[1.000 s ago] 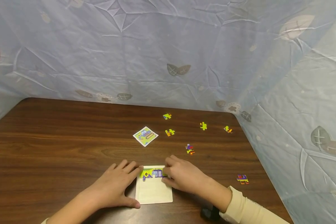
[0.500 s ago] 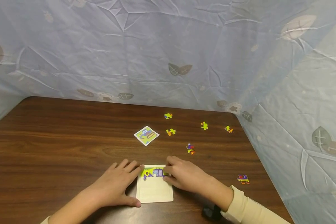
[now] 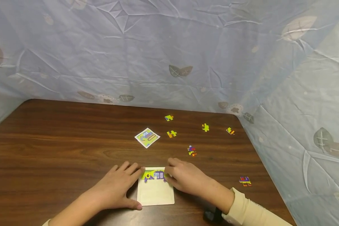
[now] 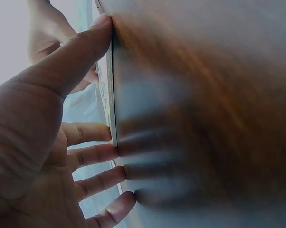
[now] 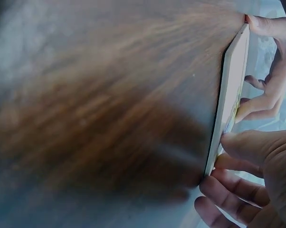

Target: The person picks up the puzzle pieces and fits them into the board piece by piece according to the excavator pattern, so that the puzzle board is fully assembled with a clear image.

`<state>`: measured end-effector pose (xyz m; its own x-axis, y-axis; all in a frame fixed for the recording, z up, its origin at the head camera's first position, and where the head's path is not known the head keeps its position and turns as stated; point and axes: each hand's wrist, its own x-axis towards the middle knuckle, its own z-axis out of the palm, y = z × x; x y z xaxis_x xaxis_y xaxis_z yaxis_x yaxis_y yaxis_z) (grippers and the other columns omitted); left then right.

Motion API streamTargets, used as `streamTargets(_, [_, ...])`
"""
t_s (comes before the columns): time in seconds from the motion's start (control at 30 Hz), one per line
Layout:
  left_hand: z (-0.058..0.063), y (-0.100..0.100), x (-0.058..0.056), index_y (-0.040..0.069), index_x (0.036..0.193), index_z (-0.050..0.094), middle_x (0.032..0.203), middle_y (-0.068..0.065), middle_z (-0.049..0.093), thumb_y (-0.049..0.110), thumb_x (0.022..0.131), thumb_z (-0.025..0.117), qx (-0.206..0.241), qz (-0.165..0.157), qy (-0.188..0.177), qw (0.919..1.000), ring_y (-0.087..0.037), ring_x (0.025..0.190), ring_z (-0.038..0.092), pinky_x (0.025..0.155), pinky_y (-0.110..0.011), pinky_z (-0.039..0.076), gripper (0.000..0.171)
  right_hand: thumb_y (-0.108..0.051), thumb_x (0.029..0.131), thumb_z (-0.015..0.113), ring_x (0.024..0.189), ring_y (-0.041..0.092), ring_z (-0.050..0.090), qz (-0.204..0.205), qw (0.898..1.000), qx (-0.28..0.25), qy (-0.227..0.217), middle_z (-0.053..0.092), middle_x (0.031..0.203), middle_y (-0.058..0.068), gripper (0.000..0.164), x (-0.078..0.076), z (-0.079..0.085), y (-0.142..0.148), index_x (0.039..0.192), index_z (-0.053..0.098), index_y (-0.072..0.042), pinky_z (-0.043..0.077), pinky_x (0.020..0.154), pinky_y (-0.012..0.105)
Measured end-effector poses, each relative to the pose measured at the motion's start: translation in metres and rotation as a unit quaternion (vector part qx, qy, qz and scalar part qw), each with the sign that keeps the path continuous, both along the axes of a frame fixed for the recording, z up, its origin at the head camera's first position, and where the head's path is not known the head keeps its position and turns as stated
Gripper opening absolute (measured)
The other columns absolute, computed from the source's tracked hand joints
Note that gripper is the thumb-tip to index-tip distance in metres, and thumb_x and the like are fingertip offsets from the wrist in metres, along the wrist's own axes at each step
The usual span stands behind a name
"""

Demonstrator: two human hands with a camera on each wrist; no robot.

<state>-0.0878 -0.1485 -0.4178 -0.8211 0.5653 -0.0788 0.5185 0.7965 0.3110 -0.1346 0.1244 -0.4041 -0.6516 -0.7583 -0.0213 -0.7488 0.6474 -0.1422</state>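
Cream-coloured and flat, the tray is set between two bare hands on the brown table, well apart from the table's far edge. At the tray's far right corner, a corner piece is held by the thumb and curled fingers of the right hand, and most of it is covered by them. The tray's left edge is spanned by the left hand: the near left corner is touched by the thumb, the far left corner by the index finger, and the other fingers are spread outward, with nothing clasped. Along the tray's far edge a joined strip in green, yellow and purple is laid.

Beyond that edge, the picture card, printed with a digger, is turned with one corner toward the tray. To its right are placed a green-and-orange piece and, nearer the table's far edge, a green-and-blue piece. Toward the table's far right corner are seen a mostly green piece and a green-and-red piece. Closer to the tray a multicoloured piece is found; near the table's right edge, a striped piece. Behind the far edge, leaf-printed cloth is hung.
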Motion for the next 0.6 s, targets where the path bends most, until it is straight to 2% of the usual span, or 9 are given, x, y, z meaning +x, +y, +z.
streamTargets(0.17, [-0.002, -0.001, 0.000, 0.008, 0.153, 0.051, 0.153, -0.014, 0.055, 0.083, 0.071, 0.074, -0.001, -0.005, 0.006, 1.0000, -0.041, 0.138, 0.051, 0.104, -0.073, 0.045, 0.113, -0.026, 0.100, 0.072, 0.073, 0.002, 0.046, -0.009, 0.998, -0.015, -0.056, 0.057, 0.092, -0.005, 0.013, -0.008, 0.004, 0.002, 0.104, 0.076, -0.014, 0.044, 0.062, 0.016])
streamTargets(0.27, [-0.003, -0.001, 0.000, 0.008, 0.153, 0.051, 0.152, -0.013, 0.055, 0.083, 0.071, 0.073, 0.000, -0.007, 0.009, 0.9999, -0.040, 0.137, 0.052, 0.103, -0.072, 0.046, 0.114, -0.028, 0.102, 0.070, 0.074, 0.002, 0.051, -0.029, 0.996, -0.040, -0.077, 0.063, 0.094, -0.005, 0.015, -0.019, 0.003, 0.004, 0.103, 0.076, -0.015, 0.047, 0.066, 0.017])
streamTargets(0.43, [-0.003, -0.001, 0.001, 0.008, 0.153, 0.051, 0.152, -0.013, 0.055, 0.082, 0.070, 0.074, 0.000, -0.005, 0.012, 0.9999, -0.039, 0.136, 0.052, 0.104, -0.072, 0.045, 0.114, -0.026, 0.101, 0.070, 0.081, 0.008, 0.062, -0.130, 0.984, -0.094, -0.082, 0.069, 0.095, -0.001, 0.015, -0.052, -0.003, 0.006, 0.101, 0.073, -0.011, 0.055, 0.072, 0.027])
streamTargets(0.53, [-0.002, -0.001, 0.000, 0.007, 0.153, 0.051, 0.152, -0.013, 0.055, 0.082, 0.071, 0.075, -0.001, -0.006, 0.011, 0.9999, -0.039, 0.136, 0.052, 0.104, -0.073, 0.045, 0.113, -0.023, 0.100, 0.071, 0.088, 0.016, 0.066, -0.180, 0.976, -0.100, -0.074, 0.071, 0.099, 0.007, 0.020, -0.075, -0.006, 0.006, 0.106, 0.073, -0.004, 0.059, 0.079, 0.035])
streamTargets(0.6, [-0.001, -0.001, -0.001, 0.007, 0.154, 0.050, 0.153, -0.013, 0.055, 0.081, 0.072, 0.075, -0.003, -0.007, 0.009, 0.9999, -0.039, 0.137, 0.051, 0.104, -0.072, 0.045, 0.113, -0.022, 0.100, 0.072, 0.094, 0.022, 0.066, -0.197, 0.974, -0.092, -0.063, 0.070, 0.105, 0.013, 0.025, -0.089, -0.007, 0.006, 0.111, 0.071, 0.001, 0.059, 0.085, 0.040])
